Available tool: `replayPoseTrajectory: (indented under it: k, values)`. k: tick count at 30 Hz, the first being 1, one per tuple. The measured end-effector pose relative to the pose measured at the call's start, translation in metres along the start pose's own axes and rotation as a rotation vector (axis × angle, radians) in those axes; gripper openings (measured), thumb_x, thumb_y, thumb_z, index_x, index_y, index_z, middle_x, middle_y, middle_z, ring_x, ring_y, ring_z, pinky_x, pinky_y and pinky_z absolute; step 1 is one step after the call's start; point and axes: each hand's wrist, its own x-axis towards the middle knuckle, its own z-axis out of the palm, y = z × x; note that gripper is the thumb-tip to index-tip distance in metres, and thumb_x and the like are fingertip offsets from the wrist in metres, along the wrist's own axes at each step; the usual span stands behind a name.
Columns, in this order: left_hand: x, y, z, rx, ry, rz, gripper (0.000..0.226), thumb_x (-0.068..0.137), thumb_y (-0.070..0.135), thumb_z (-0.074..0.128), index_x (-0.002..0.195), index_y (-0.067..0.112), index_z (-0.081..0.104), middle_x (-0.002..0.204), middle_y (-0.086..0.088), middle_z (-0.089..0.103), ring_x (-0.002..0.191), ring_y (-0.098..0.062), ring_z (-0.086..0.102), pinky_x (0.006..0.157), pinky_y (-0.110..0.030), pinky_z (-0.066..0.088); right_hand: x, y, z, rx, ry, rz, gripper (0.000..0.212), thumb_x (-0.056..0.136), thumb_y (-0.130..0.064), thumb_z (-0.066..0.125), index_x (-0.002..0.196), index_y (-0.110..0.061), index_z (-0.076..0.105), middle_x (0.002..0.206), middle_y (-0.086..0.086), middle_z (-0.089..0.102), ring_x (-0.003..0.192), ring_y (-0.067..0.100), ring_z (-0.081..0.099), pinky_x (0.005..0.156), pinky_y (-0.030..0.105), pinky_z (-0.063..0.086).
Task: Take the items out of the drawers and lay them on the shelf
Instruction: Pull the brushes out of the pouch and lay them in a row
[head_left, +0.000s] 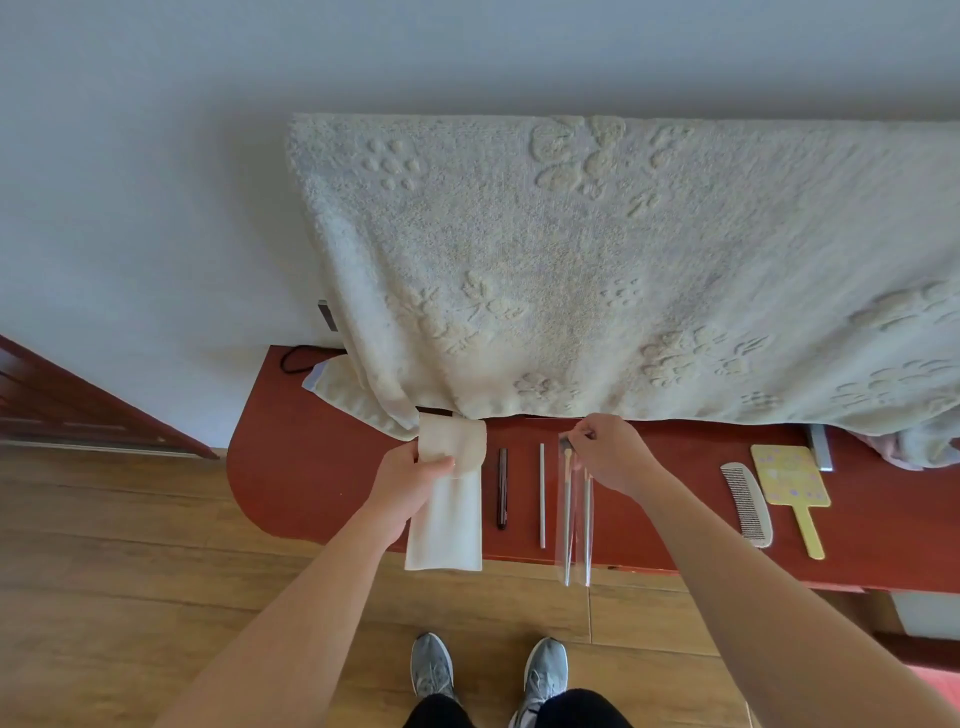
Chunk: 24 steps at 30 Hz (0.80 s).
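Head view, white folded cloth (445, 525), clear-sleeved grey brushes (567, 512)

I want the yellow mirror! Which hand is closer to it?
Right. The right hand is left of the yellow mirror, with the comb between them, pinching a clear brush sleeve. The left hand is farther left, holding the white cloth.

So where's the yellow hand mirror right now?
The yellow hand mirror lies on the red shelf, on the right side of the head view, just right of the white comb.
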Motion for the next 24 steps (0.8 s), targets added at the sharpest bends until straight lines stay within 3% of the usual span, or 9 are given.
replayPoseTrajectory:
  k: [6,11,20,24]
  values:
    - [0.030,-0.024,-0.002,0.069,0.065,-0.046,0.011,0.088,0.017,0.069,0.099,0.018,0.070,0.099,-0.005,0.074,0.097,-0.026,0.069,0.085,-0.038,0.053,0.029,0.037,0.013,-0.070,0.008,0.077,0.022,0.097,-0.024,0.046,0.083,-0.017,0.061,0.086,-0.003,0.071,0.057,0.014,0.058,0.052,0.026,0.044]
    - [0.050,-0.037,-0.007,0.087,0.171,-0.066,0.009,0.087,0.016,0.067,0.096,0.014,0.067,0.098,-0.010,0.071,0.081,-0.019,0.064,0.069,-0.031,0.047,0.047,0.054,0.022,-0.081,0.020,0.110,0.020,0.099,-0.024,0.045,0.091,-0.014,0.060,0.076,0.002,0.064,0.059,0.015,0.056,0.051,0.025,0.041]
    - [0.066,-0.047,0.003,0.066,0.154,-0.042,0.012,0.089,0.018,0.067,0.102,0.018,0.066,0.095,0.000,0.071,0.083,-0.016,0.066,0.066,-0.026,0.048,0.068,0.075,0.042,-0.128,0.115,0.117,0.016,0.099,-0.023,0.047,0.095,-0.015,0.060,0.083,0.001,0.063,0.067,0.015,0.057,0.052,0.027,0.040]
    - [0.069,-0.052,-0.007,0.067,0.193,-0.035,0.008,0.089,0.016,0.065,0.097,0.017,0.066,0.094,-0.007,0.071,0.080,-0.019,0.065,0.068,-0.032,0.049,0.073,0.081,0.050,-0.196,0.187,0.068,0.016,0.099,-0.025,0.048,0.099,-0.017,0.062,0.101,0.002,0.056,0.075,0.018,0.056,0.061,0.029,0.042]
